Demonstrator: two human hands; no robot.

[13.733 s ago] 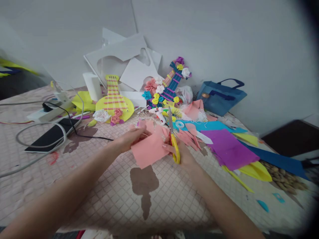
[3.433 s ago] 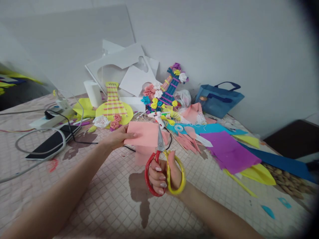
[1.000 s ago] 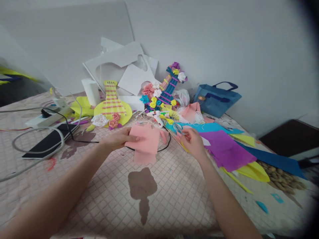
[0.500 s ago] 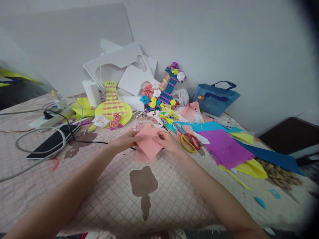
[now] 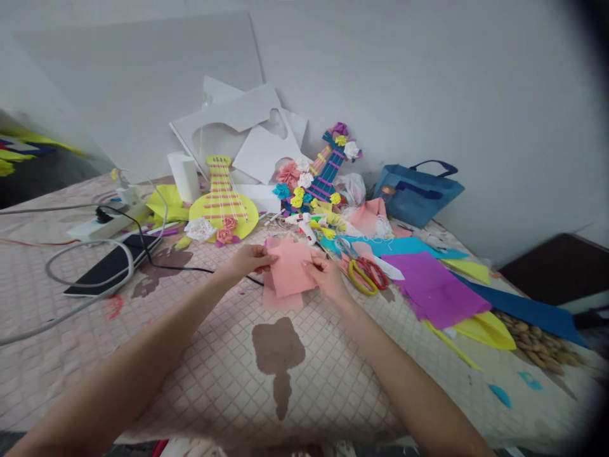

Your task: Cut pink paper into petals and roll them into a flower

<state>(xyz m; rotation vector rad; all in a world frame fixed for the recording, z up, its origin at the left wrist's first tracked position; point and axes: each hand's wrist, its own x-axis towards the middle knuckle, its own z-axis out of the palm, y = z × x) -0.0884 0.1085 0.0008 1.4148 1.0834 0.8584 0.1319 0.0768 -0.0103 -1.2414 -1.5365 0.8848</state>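
A square of pink paper [image 5: 291, 271] is stretched between my two hands, slightly tilted, above the table. My left hand [image 5: 246, 261] pinches its left edge between thumb and fingers. At the right edge, my right hand [image 5: 328, 277] pinches the same square. More pink paper [image 5: 280, 303] lies flat beneath it and is partly covered. Just beyond the paper rests a white hot glue gun [image 5: 303, 223]. Scissors with yellow handles [image 5: 360, 279] and a pair with red handles [image 5: 377, 271] lie to the right of my right hand.
Behind stand a yellow paper guitar [image 5: 223, 214], a flower-covered blue one [image 5: 326, 174] and white board offcuts [image 5: 259, 152]. Purple paper [image 5: 435, 289], a blue bag [image 5: 419, 193] and peanuts [image 5: 537, 346] are on the right. A power strip [image 5: 107, 222] and cables lie left.
The held pink square has turned from a diamond position to nearly upright, its edges now closer to level. My view has shifted slightly left.
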